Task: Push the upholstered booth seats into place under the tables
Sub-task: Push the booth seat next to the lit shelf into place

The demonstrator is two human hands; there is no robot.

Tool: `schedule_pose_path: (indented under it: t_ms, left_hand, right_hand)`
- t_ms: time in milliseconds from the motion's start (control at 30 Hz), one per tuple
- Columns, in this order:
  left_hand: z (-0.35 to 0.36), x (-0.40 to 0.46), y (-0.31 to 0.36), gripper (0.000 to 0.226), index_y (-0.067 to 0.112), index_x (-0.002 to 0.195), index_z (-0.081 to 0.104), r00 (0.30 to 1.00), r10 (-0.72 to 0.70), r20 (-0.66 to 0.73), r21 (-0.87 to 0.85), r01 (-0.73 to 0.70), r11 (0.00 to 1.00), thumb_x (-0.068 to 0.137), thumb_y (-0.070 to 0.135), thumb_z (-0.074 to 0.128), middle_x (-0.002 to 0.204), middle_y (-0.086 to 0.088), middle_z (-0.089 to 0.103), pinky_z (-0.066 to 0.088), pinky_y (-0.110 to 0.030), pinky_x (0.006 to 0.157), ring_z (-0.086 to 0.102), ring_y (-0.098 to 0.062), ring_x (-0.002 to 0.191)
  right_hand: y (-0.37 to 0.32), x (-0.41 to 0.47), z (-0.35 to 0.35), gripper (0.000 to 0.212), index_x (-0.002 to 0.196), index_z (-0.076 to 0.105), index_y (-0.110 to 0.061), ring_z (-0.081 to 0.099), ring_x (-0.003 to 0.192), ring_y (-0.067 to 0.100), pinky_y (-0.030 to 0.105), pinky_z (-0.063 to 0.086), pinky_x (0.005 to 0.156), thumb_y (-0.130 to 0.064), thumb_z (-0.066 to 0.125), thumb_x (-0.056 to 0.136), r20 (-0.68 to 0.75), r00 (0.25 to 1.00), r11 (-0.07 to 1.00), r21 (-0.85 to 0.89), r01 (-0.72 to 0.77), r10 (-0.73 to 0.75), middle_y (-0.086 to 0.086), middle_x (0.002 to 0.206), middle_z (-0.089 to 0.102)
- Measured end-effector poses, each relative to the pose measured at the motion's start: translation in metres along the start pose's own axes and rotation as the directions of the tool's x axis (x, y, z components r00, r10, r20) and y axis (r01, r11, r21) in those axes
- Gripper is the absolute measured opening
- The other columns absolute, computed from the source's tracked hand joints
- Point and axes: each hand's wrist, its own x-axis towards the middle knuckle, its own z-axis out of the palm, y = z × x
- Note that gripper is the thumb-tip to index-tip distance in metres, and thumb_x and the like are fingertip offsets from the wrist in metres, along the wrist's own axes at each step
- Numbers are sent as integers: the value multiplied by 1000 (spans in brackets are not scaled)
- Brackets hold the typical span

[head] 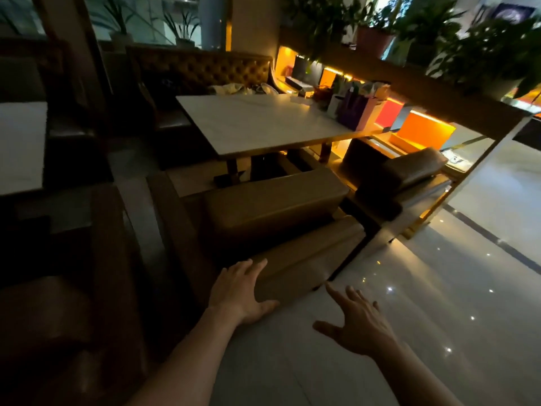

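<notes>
Left hand [240, 291] spread flat on booth seat [275, 212] backrest (brown upholstery), right hand [355, 320] open, fingers splayed, just beside it

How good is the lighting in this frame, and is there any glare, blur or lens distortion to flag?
Head view: dim overall, the left side nearly black; warm orange strip lights behind the table are the brightest area; pinpoint ceiling-light reflections speckle the glossy floor; wide-angle bending tilts the shelf and edges; the left hand, right hand and seat back look slightly soft.
</notes>
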Motion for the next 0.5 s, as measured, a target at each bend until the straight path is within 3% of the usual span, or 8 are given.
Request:
schedule_pose_path:
  t_ms: [200, 500]
  left_hand:
    - [21, 52, -18, 102, 41, 154, 9, 994, -105, 28, -54, 106, 993, 73, 79, 59, 163, 2, 15, 18, -47, 120, 18, -21, 147]
    - [62, 122, -38, 108, 42, 154, 6, 954, -299, 23, -55, 300, 952, 70, 79, 62, 163, 2, 16, 19, -46, 119, 20, -22, 145]
  right_hand:
    - [14, 82, -8, 103, 155, 6, -40, 15, 150, 29, 54, 21, 118, -89, 41, 71, 80, 995, 990, 136, 43, -54, 9, 165, 12]
    - [44, 227, 16, 102, 157, 8, -36, 11, 151, 32, 54, 21, 120, -78, 55, 76, 167, 969, 981, 96, 166, -180, 11, 165, 12]
